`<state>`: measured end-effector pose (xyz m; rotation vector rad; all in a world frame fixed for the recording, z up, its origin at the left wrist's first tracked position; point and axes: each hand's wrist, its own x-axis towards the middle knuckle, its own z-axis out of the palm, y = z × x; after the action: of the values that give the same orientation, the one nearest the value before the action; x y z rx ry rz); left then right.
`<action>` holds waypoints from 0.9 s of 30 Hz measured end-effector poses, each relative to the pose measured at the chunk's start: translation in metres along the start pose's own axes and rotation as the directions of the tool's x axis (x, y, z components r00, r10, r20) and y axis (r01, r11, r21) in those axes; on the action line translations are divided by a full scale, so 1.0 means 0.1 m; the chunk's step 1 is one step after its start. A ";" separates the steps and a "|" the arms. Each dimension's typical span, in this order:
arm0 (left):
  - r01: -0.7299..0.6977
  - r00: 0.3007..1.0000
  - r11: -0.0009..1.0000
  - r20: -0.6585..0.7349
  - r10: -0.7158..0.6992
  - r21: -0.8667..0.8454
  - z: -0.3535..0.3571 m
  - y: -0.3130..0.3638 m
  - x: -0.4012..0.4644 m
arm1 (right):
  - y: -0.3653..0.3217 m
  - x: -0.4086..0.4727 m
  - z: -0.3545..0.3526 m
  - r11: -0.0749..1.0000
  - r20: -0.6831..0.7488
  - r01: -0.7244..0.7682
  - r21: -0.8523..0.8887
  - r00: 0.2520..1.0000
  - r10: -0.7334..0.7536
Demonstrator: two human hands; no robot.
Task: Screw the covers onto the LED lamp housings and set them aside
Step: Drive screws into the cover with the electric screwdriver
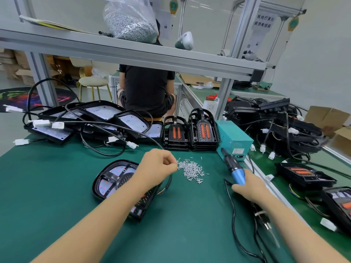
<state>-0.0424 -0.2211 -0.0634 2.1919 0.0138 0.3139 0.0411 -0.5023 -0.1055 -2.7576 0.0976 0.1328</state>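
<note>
- Left hand (pixel 158 167): fingers curled inward at the near edge of the screw pile (pixel 191 168); the grip appears to pinch at screws, but whether one is actually held cannot be told
- Right hand (pixel 248 188): grip closed round the blue body of the electric screwdriver (pixel 232 168), its black forward end pointing away from the person toward the teal power box (pixel 232 138)
- Lamp housing with cover (pixel 117 182): lies on the green surface (pixel 57 186) directly beneath the left wrist and forearm, partly hidden by them; the LED board shows through the black cover frame
- Screw pile: loose on the surface between the two grips, just beside the left fingertips and well to the left of the right grip
- Screwdriver cable (pixel 233 215): black, trails from under the right grip back along the surface toward the person
- Stacked black covers with orange lenses (pixel 190 131): two stacks standing beyond the screw pile, just left of the power box
- Heap of housings with white connectors (pixel 85 120): beyond the left grip, at the far left of the surface
- Further lamp units (pixel 303 173): on the adjoining bench to the right of the right grip
- Bag of screws (pixel 131 21): on the overhead shelf
- Seated person in black (pixel 146 92): beyond the surface, back turned
</note>
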 end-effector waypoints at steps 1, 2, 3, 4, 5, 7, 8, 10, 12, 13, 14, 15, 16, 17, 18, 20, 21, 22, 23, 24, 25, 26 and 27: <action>0.043 0.999 0.993 -0.012 -0.044 -0.108 -0.08 -0.05 -0.04 | 0.00 0.02 -0.03 0.989 0.002 -0.025 0.149 1.000 0.025; 0.079 0.996 0.973 -0.017 -0.085 -0.216 -0.15 -0.10 -0.07 | -0.02 0.03 -0.07 0.944 0.014 -0.059 0.324 0.998 0.057; 0.106 0.993 0.942 -0.017 -0.117 -0.319 -0.21 -0.15 -0.10 | -0.04 0.04 -0.13 0.867 0.036 -0.099 0.488 0.995 0.094; 0.126 0.989 0.906 -0.017 -0.145 -0.405 -0.26 -0.20 -0.12 | -0.07 0.04 -0.21 0.771 0.071 -0.142 0.621 0.990 0.125; 0.140 0.986 0.871 -0.018 -0.168 -0.470 -0.30 -0.24 -0.15 | -0.11 0.03 -0.28 0.668 0.117 -0.177 0.723 0.984 0.133; 0.162 0.978 0.813 -0.018 -0.207 -0.560 -0.34 -0.30 -0.20 | -0.24 -0.04 -0.46 0.452 0.193 -0.203 0.869 0.979 0.069; 0.171 0.975 0.786 -0.015 -0.224 -0.594 -0.35 -0.32 -0.22 | -0.32 -0.08 -0.55 0.322 0.195 -0.188 0.928 0.981 0.010; 0.186 0.970 0.743 0.001 -0.242 -0.643 -0.35 -0.34 -0.26 | -0.47 -0.16 -0.70 0.023 0.116 -0.114 0.993 0.989 -0.089; 0.190 0.970 0.723 0.012 -0.243 -0.664 -0.33 -0.34 -0.28 | -0.64 -0.27 -0.79 -0.192 0.022 -0.050 0.980 0.990 -0.142; 0.190 0.970 0.723 0.014 -0.242 -0.664 -0.31 -0.33 -0.30 | -0.72 -0.33 -0.80 -0.236 -0.013 -0.026 0.972 0.987 -0.163; 0.195 0.969 0.724 0.016 -0.246 -0.662 -0.30 -0.33 -0.31 | -0.82 -0.39 -0.79 -0.252 -0.048 0.001 0.968 0.982 -0.181; 0.208 0.966 0.723 0.022 -0.257 -0.658 -0.29 -0.33 -0.33 | -0.92 -0.46 -0.76 -0.262 -0.082 0.030 0.965 0.978 -0.191; 0.222 0.963 0.720 0.030 -0.270 -0.657 -0.29 -0.32 -0.34 | -1.02 -0.54 -0.72 -0.274 -0.116 0.059 0.960 0.973 -0.197; 0.225 0.961 0.719 0.030 -0.273 -0.657 -0.29 -0.33 -0.36 | -1.12 -0.61 -0.68 -0.297 -0.153 0.087 0.951 0.967 -0.205; 0.213 0.964 0.724 0.020 -0.266 -0.656 -0.29 -0.33 -0.38 | -1.22 -0.69 -0.64 -0.336 -0.191 0.112 0.935 0.959 -0.211; 0.182 0.971 0.745 -0.004 -0.240 -0.642 -0.31 -0.33 -0.41 | -1.38 -0.82 -0.56 -0.431 -0.269 0.159 0.888 0.941 -0.207; 0.179 0.972 0.749 -0.001 -0.233 -0.638 -0.32 -0.33 -0.43 | -1.45 -0.87 -0.53 -0.470 -0.301 0.182 0.864 0.934 -0.193; 0.185 0.973 0.747 0.011 -0.232 -0.639 -0.33 -0.33 -0.46 | -1.51 -0.91 -0.51 -0.501 -0.327 0.201 0.842 0.928 -0.178; 0.195 0.972 0.737 0.026 -0.234 -0.647 -0.34 -0.34 -0.49 | -1.56 -0.94 -0.49 -0.530 -0.348 0.216 0.820 0.923 -0.162; 0.202 0.971 0.724 0.039 -0.236 -0.659 -0.35 -0.35 -0.51 | -1.61 -0.97 -0.48 -0.555 -0.363 0.226 0.800 0.920 -0.149; 0.201 0.971 0.711 0.042 -0.235 -0.673 -0.35 -0.35 -0.53 | -1.66 -0.99 -0.48 -0.574 -0.375 0.234 0.785 0.916 -0.140; 0.193 0.972 0.700 0.037 -0.232 -0.688 -0.35 -0.36 -0.55 | -1.70 -1.01 -0.48 -0.583 -0.388 0.243 0.775 0.912 -0.136; 0.182 0.973 0.687 0.028 -0.229 -0.704 -0.35 -0.35 -0.57 | -1.73 -1.02 -0.47 -0.585 -0.398 0.252 0.771 0.907 -0.133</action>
<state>-0.1021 -0.1789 -0.0840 1.3893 0.1518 0.2086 -0.0421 -0.3540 0.0125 -0.5941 -0.2959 -0.1679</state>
